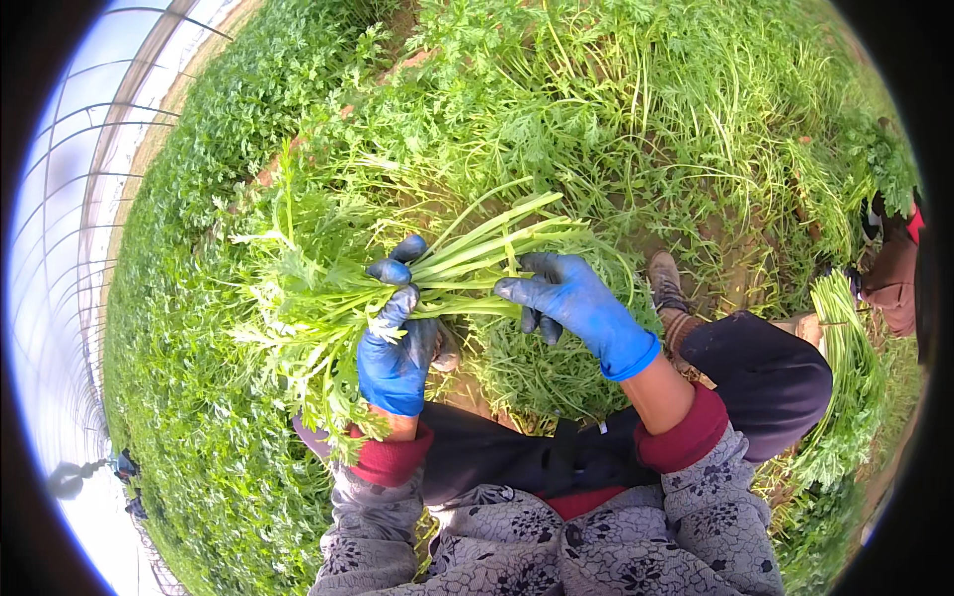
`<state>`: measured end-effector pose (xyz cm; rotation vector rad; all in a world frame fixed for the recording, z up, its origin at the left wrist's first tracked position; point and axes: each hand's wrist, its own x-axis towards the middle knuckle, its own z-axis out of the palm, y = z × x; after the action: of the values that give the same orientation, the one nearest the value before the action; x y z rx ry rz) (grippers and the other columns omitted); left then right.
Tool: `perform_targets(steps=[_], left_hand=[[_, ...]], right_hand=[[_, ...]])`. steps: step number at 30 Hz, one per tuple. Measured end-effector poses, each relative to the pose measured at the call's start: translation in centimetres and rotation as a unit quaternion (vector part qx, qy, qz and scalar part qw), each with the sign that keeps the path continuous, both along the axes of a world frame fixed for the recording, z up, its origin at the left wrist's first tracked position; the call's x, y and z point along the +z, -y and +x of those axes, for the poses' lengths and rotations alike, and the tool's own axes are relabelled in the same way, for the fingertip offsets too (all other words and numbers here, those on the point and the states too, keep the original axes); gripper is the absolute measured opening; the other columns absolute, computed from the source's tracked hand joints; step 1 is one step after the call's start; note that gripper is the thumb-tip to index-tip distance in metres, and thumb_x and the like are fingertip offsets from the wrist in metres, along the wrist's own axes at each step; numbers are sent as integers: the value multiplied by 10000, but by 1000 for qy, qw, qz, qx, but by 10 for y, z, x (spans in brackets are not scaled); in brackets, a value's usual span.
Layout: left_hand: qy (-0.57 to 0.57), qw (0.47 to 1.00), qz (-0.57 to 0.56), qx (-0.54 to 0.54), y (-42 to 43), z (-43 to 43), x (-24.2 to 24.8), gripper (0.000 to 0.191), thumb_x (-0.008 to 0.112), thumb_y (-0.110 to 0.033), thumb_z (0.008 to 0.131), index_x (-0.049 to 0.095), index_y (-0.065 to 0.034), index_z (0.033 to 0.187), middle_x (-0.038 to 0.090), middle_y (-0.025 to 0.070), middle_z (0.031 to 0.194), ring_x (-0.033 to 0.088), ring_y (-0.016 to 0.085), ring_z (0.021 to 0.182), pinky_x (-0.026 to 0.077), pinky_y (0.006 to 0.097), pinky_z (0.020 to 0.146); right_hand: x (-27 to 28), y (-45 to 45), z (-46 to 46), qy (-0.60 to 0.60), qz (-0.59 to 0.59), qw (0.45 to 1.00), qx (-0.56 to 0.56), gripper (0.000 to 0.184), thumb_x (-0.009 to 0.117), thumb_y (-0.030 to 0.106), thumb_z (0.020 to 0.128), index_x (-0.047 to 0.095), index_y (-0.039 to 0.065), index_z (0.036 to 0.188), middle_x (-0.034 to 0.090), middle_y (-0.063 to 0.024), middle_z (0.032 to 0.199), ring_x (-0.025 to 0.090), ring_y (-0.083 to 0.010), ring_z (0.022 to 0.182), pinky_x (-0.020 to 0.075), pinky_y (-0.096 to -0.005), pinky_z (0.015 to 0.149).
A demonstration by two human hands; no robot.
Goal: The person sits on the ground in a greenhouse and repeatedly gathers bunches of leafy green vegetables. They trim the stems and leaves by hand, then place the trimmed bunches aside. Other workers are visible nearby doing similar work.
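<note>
My left hand [399, 328], in a blue glove with dark, soiled fingers, is closed around a bunch of leafy green stalks [477, 257]. The leaves fan out to the left of it and the pale cut ends point right. My right hand [574, 305], gloved alike, is at the stem ends, its thumb and forefinger at a stalk on the near side of the bunch. Whether it pinches that stalk cannot be told. Below the hands, between my legs, lies a heap of cut greens [559, 372].
Standing leafy plants [223, 357] fill the left, under a greenhouse's plastic wall with curved ribs [82, 171]. Loose stems [671, 149] cover the ground ahead. Gathered greens [846, 357] lie beside my right knee. Another person [891, 283] is at the far right edge.
</note>
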<state>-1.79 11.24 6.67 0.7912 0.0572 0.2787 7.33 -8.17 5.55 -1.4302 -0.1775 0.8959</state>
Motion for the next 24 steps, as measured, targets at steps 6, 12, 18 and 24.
perform_targets(steps=[6,12,18,24], left_hand=[[-15,999,34,-1,4,-2,4,245,696,-19,823,617,-120,1032,527,89,1308,472,272,1259,348,493,1111],[21,998,12,56,-5,-4,-1,220,665,-40,863,622,-123,1062,523,106,1347,437,254,1299,301,502,1141],[6,994,-8,106,7,6,-4,277,669,-39,844,612,-128,1099,516,107,1331,478,259,1256,373,489,1095],[21,993,79,90,20,8,-6,257,691,-118,842,608,-116,1085,514,112,1317,522,265,1200,418,442,1043]], right_hand=[[-60,-29,2,209,-11,966,-154,355,715,277,859,651,-33,1019,598,-42,626,526,-107,465,416,-273,437],[-64,37,2,463,-464,754,-38,413,735,215,792,650,1,1134,652,-186,751,660,-272,654,509,-389,591],[-13,-10,-30,-10,93,995,-26,351,678,217,889,625,-18,1144,619,-51,645,554,-115,470,414,-233,397],[-8,-52,-26,-169,181,965,-87,201,682,178,881,628,1,959,612,-51,627,508,-90,402,387,-214,377]])
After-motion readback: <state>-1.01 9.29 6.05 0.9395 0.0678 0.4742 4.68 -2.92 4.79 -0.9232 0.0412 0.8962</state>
